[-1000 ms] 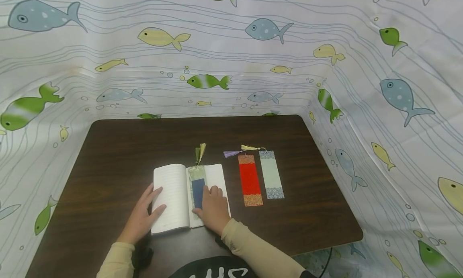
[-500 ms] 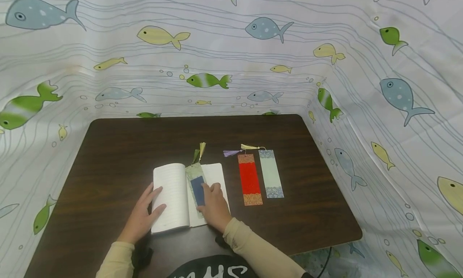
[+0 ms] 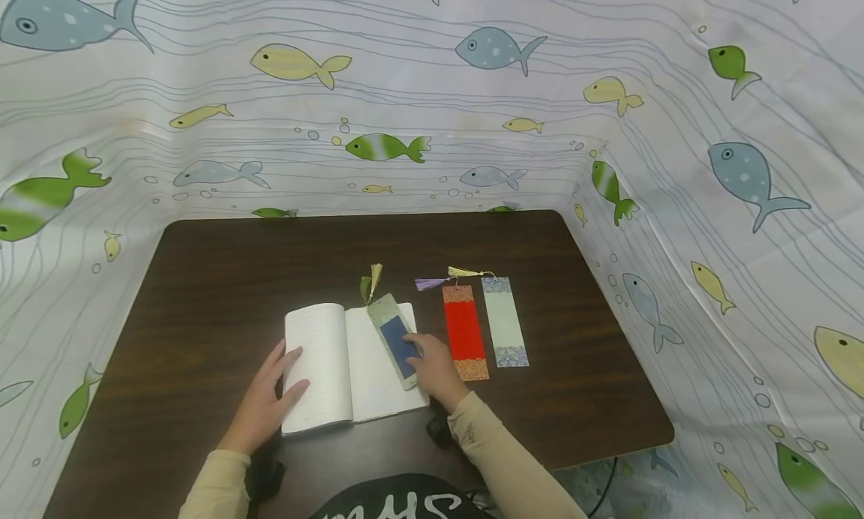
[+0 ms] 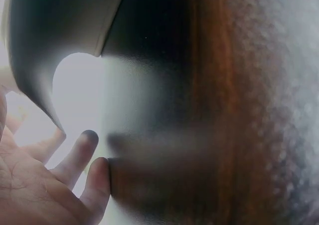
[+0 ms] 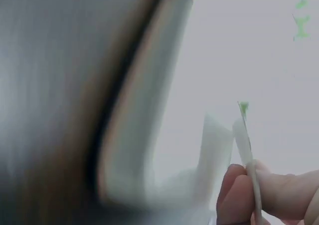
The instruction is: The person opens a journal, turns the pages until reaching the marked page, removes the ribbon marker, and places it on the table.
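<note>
An open notebook (image 3: 340,365) lies on the dark wooden table (image 3: 223,279). My left hand (image 3: 265,403) rests flat on its left page, fingers straight. My right hand (image 3: 435,367) pinches a blue and green bookmark (image 3: 394,339) with a tassel; it lies tilted over the right page. In the right wrist view the fingers (image 5: 239,192) pinch the thin card edge (image 5: 246,135). The left wrist view shows my fingers (image 4: 82,155) against the white page.
A red bookmark (image 3: 463,331) and a pale green bookmark (image 3: 504,322) lie side by side to the right of the notebook, tassels pointing away. A fish-print cloth (image 3: 432,91) walls in the table at the back and both sides.
My right hand has drawn the blue bookmark from the notebook's middle fold out to the right, tilting it across the right page. The left hand has stayed put.
</note>
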`<action>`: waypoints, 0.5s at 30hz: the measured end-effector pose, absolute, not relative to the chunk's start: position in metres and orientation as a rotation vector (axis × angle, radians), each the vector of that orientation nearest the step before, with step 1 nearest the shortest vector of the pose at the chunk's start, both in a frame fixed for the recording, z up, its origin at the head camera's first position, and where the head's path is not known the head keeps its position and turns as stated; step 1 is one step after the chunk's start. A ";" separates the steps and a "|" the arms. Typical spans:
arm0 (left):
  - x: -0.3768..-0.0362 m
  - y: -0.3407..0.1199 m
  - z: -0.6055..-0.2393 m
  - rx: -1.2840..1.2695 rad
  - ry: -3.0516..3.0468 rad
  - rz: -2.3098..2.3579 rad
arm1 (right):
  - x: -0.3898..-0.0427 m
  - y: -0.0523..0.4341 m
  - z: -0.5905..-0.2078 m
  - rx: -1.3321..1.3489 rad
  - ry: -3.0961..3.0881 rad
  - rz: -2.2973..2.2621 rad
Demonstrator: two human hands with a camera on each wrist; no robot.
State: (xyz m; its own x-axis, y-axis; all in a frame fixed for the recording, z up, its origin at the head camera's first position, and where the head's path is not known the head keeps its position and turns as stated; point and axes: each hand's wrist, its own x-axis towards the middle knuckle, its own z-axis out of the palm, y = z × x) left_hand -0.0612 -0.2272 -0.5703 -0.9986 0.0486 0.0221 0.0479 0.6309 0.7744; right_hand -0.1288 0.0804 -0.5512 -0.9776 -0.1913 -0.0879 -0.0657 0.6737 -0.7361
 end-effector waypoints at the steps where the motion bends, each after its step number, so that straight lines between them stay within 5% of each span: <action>1: -0.061 -0.227 -0.571 0.083 2.839 1.345 | -0.133 0.087 -0.551 -0.154 2.722 -1.217; 15: -0.060 -0.230 -0.572 0.058 2.807 1.332 | -0.170 0.237 -0.540 0.405 2.884 -1.279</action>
State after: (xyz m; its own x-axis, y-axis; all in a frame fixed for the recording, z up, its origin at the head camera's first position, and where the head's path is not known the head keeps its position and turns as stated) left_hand -0.0598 -0.2297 -0.5720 -0.9987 0.0486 -0.0150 0.0191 0.6319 0.7748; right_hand -0.1698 0.2370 -0.5401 -0.9669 0.2463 -0.0669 0.2149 0.6441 -0.7341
